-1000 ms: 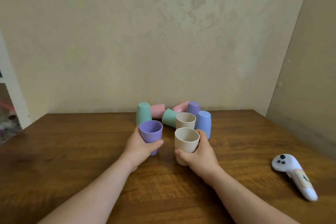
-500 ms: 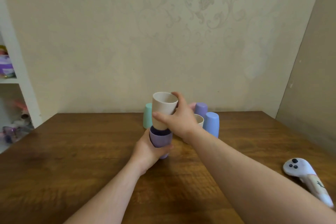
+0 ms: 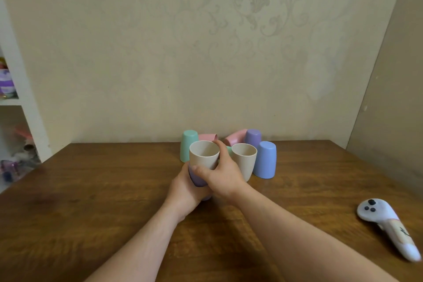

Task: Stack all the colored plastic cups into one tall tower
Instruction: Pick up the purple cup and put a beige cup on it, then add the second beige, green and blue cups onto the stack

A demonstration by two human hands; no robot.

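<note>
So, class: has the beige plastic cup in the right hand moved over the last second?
Yes. The beige plastic cup went leftward, away from the second beige cup, into the purple cup.

On the wooden table [image 3: 91, 190], the left hand [image 3: 185, 190] is holding a purple cup [image 3: 198, 178] near the middle, and the right hand [image 3: 223, 176] is gripping a beige cup [image 3: 203, 155] that is sitting inside it. Just beside them a second beige cup [image 3: 245, 160] is standing upright, touching a blue cup [image 3: 265, 160] turned upside down. Toward the far edge are standing a green cup [image 3: 188, 144] and another purple cup [image 3: 253, 137], both upside down, and two pink cups [image 3: 207, 137] are lying on their sides. A white controller [image 3: 386, 224] is lying near the right edge.
</note>
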